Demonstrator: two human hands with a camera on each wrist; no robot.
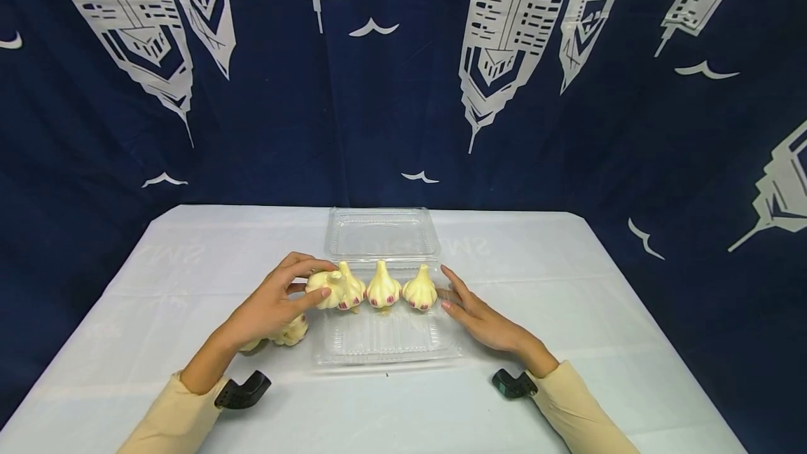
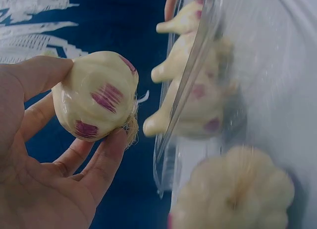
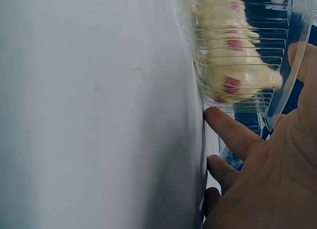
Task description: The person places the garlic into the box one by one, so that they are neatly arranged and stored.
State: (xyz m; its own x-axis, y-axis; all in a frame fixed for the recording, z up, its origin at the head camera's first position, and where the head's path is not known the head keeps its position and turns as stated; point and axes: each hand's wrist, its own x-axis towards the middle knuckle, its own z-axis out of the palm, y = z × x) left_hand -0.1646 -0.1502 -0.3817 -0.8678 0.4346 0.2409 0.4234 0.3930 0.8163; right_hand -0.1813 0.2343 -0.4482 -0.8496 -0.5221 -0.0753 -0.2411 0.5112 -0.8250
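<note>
My left hand (image 1: 272, 305) pinches a garlic bulb (image 2: 95, 97) with purple patches between thumb and fingers, raised above the left side of a clear plastic clamshell container (image 1: 387, 340). Inside, along the back half, three more bulbs stand in a row with stems up: a left one (image 1: 354, 289), a middle one (image 1: 383, 287) and a right one (image 1: 420, 290). At the container's right wall rests my right hand (image 1: 488, 322), its fingers extended and holding nothing. In the right wrist view a fingertip (image 3: 214, 114) is at the container's lower edge.
Left of the container, more garlic (image 1: 291, 331) lies on the white-covered table (image 1: 403, 412), partly hidden by my left forearm. The clear lid (image 1: 381, 233) lies folded open toward the back. A navy patterned cloth (image 1: 391, 111) hangs behind the table.
</note>
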